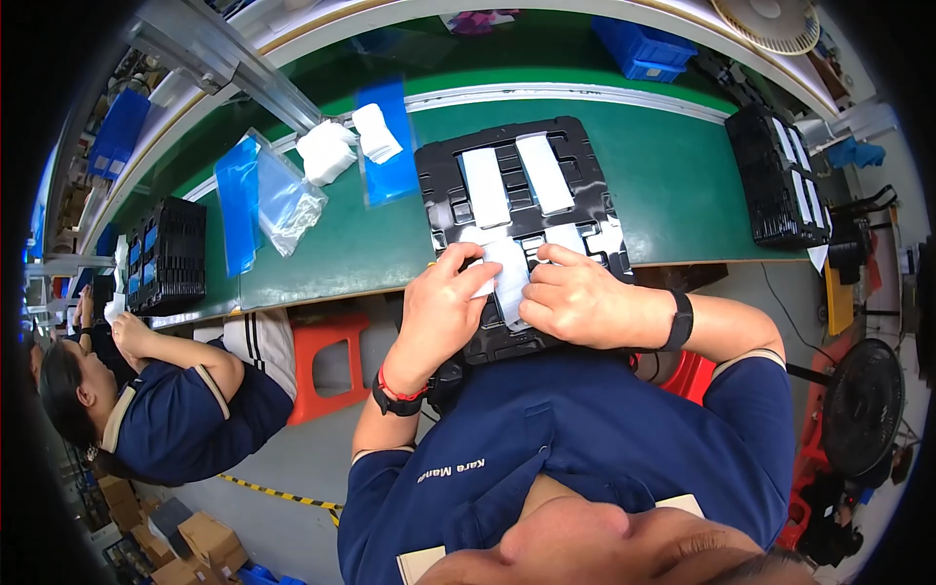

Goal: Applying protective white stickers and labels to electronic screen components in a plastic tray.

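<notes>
A black moulded plastic tray point(458, 210) lies at the front edge of the bench before me. White flat strips, which look like folded soft sheet, lie in its pockets: a far left strip point(485, 187), a far right strip point(544, 174) and a near right strip point(565, 237), partly covered by my fingers. Over the near left pocket, my left hand point(439, 307) pinches the left edge of another white strip point(509, 283). My right hand point(575, 300) has its fingers curled in and pressed on that strip's right edge. The fingertips partly hide its edges.
Stacked black trays stand at the bench's right end point(770, 175) and left end point(171, 258). Beyond my left hand lie white bundles point(327, 151), clear bags point(288, 200) and blue sheets point(239, 200). A blue bin point(648, 54) sits at the back. Another person point(175, 409) works at left.
</notes>
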